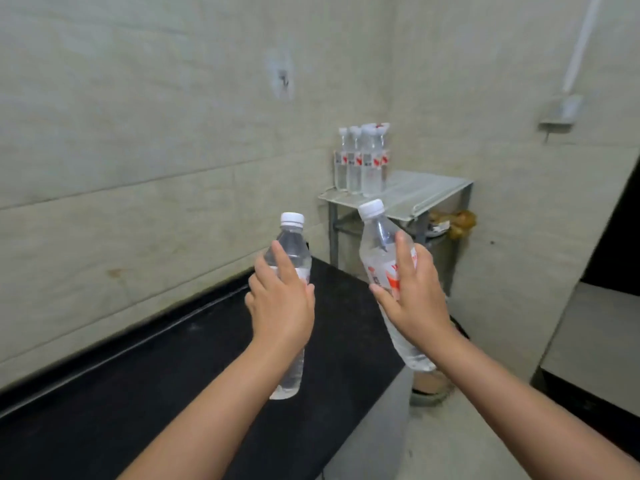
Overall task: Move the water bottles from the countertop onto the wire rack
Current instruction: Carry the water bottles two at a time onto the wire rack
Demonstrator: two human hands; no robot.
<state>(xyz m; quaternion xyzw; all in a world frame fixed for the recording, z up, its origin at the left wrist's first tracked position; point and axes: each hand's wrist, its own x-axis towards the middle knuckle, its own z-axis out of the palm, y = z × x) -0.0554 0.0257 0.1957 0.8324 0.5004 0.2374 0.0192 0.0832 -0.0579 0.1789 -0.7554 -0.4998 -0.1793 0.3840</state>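
Note:
My left hand (280, 306) grips a clear water bottle (290, 251) with a white cap, held upright above the black countertop (138, 393). A second clear bottle (377, 244) with a red and white label leans to the left in my right hand (412, 296). Both bottles are in the air, short of the wire rack (419, 195) in the corner ahead. Several capped bottles (362, 161) stand in a tight group on the rack's top shelf, at its back left against the wall.
Tiled walls close the corner behind the rack. Brownish items (453, 223) sit on a lower level under the rack's top. A shoe (431, 393) shows on the floor by the counter's end. A pale ledge (595, 323) stands to the right.

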